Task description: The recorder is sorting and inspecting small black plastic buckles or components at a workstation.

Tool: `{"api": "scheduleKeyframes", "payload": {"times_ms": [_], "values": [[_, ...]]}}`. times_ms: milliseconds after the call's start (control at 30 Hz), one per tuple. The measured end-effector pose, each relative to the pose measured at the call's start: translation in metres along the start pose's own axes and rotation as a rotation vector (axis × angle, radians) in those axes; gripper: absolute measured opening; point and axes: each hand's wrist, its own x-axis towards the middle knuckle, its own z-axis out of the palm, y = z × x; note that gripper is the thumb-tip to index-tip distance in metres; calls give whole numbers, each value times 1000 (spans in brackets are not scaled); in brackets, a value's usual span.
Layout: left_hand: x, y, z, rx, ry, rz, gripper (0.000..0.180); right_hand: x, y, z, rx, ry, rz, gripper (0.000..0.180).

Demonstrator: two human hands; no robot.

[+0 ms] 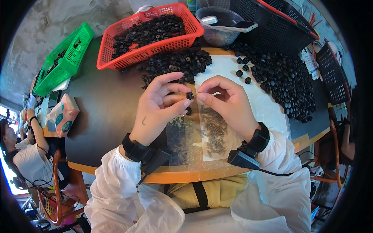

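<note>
Over the middle of the table, my left hand (153,105) pinches a small black round knob (189,95) between thumb and fingers. My right hand (230,101) faces it, thumb and forefinger closed on a thin pin-like piece (197,94) that points at the knob; whether it is a screw is too small to tell. Another black knob (189,110) sits just below my left fingertips. Under my right hand, many thin dark screw-like pins (216,130) lie scattered on a pale sheet. A black strap with a small device circles each wrist.
A red basket (149,48) full of black parts stands at the back, with a loose heap (176,64) before it. More black knobs (285,85) spread at right. A clear tub (219,37) holds a phone. A green basket (64,62), tissue pack (67,115) and another person (33,155) are left.
</note>
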Motion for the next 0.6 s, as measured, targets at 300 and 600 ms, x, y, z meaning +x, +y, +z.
{"api": "scheduleKeyframes", "payload": {"times_ms": [300, 600], "values": [[-1, -5, -2, 8, -6, 32, 56, -1, -3, 0, -233, 41, -176, 12], [-5, 5, 5, -57, -47, -101, 58, -1, -2, 0, -136, -26, -277, 26]]}}
